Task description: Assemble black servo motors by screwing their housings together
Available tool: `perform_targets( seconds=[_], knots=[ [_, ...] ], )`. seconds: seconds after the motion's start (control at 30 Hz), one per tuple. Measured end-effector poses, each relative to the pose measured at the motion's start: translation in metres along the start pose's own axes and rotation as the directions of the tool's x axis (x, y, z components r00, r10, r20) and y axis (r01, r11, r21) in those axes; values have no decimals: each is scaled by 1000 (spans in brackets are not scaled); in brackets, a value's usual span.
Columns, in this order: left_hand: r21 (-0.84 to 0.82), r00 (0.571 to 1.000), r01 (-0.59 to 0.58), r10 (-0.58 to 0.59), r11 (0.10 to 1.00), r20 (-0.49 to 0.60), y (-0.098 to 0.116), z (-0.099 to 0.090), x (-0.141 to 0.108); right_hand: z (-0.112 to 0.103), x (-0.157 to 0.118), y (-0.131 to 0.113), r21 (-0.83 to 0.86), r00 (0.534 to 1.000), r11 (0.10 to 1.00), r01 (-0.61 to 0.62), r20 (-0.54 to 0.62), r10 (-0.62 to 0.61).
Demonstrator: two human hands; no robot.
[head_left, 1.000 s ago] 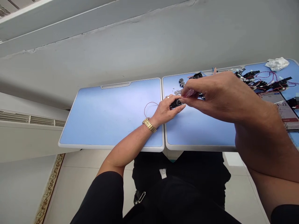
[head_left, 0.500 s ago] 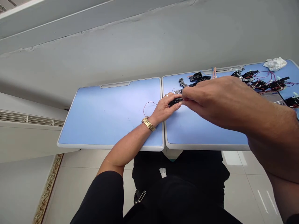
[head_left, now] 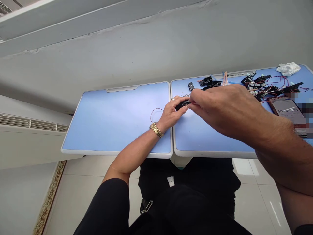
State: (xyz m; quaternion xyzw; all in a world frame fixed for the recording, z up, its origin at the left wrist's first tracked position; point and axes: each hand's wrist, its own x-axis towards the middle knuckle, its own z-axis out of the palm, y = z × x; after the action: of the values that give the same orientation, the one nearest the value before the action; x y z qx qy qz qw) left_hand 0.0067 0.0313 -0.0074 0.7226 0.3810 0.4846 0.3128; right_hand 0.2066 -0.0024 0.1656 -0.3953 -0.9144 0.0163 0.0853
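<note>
My left hand point(head_left: 172, 110) is closed around a small black plastic part point(head_left: 181, 105), just right of the gap between the two tables. A thin red wire point(head_left: 152, 114) loops out to the left of this hand. My right hand point(head_left: 215, 106) is pinched at the right end of the black part, its thumb and fingertips pressed together. Whatever those fingertips hold is hidden behind them. Right behind my hands lie a small pile of screws point(head_left: 186, 96) and a few round silver-and-black pieces point(head_left: 191, 86).
Black plastic parts point(head_left: 206, 81) lie toward the back of the right table point(head_left: 195, 137). Further right are several black assemblies with red wires point(head_left: 271, 88), a phone point(head_left: 286, 109) and a crumpled white bag point(head_left: 288, 69). A wall point(head_left: 151, 49) runs behind both tables.
My right hand has shifted slightly left and down, and its wrist has turned a little, uncovering more of the phone. My left hand keeps its hold on the black part.
</note>
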Motion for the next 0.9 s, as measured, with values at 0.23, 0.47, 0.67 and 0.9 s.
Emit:
perform_targets(
  seconds=[0.23, 0.47, 0.67, 0.9],
  knots=[
    [31, 999, 32, -32, 999, -7, 0, 0, 0, 7, -2, -5, -42, 990, 990, -132, -62, 129],
    [-10, 997, 61, -61, 998, -39, 7, 1, -1, 24, -9, 0, 25, 966, 991, -130, -221, 132],
    [-17, 996, 68, -69, 998, -50, 6, 0, -1, 32, -9, 0, 117, 947, 985, -126, -282, 154],
    [-26, 997, 41, -42, 999, -65, 5, 1, -2, 35, -9, -1, 130, 933, 986, -102, -331, 140]
  ],
)
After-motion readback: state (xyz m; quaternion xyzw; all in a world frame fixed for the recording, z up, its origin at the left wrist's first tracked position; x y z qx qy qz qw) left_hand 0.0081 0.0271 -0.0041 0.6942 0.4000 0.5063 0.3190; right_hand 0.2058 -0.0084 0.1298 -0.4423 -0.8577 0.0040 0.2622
